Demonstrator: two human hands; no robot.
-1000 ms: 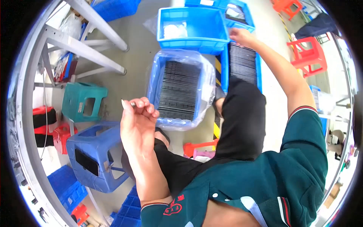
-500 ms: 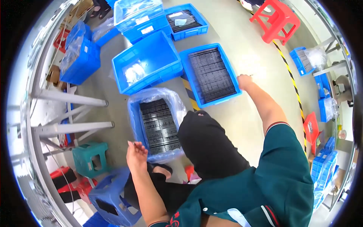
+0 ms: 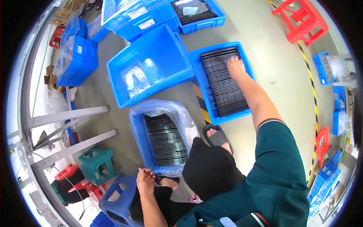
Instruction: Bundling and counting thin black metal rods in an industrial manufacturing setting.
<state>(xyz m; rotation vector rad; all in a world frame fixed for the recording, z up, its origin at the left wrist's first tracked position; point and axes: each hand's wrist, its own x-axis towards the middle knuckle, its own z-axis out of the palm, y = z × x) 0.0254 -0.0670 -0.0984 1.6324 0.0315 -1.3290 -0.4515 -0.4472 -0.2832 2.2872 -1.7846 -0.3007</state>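
My right hand (image 3: 236,67) reaches over a blue crate (image 3: 211,120) packed with rows of thin black flat pieces (image 3: 223,87). Its fingers are bent down and drawn together on the pieces near the crate's far right side; what lies between the fingertips is hidden. Low at the left, my left hand (image 3: 145,181) is raised with loosely curled fingers apart, and I see nothing in it. It hovers by the near left corner of a second crate (image 3: 140,132), lined with clear plastic film (image 3: 189,121) and filled with similar black pieces (image 3: 166,142).
A larger blue crate (image 3: 113,81) with clear plastic inside stands beyond the lined one. Farther back are stacked crates (image 3: 147,24) and another crate of black pieces (image 3: 204,27). Stools, one green (image 3: 96,162) and one blue (image 3: 119,195), and metal table legs (image 3: 75,113) flank the left.
My right hand has moved from outside the right crate's edge onto the black pieces inside it. My left hand stays beside the lined crate. The whole view has shifted, and a sandalled foot now shows.
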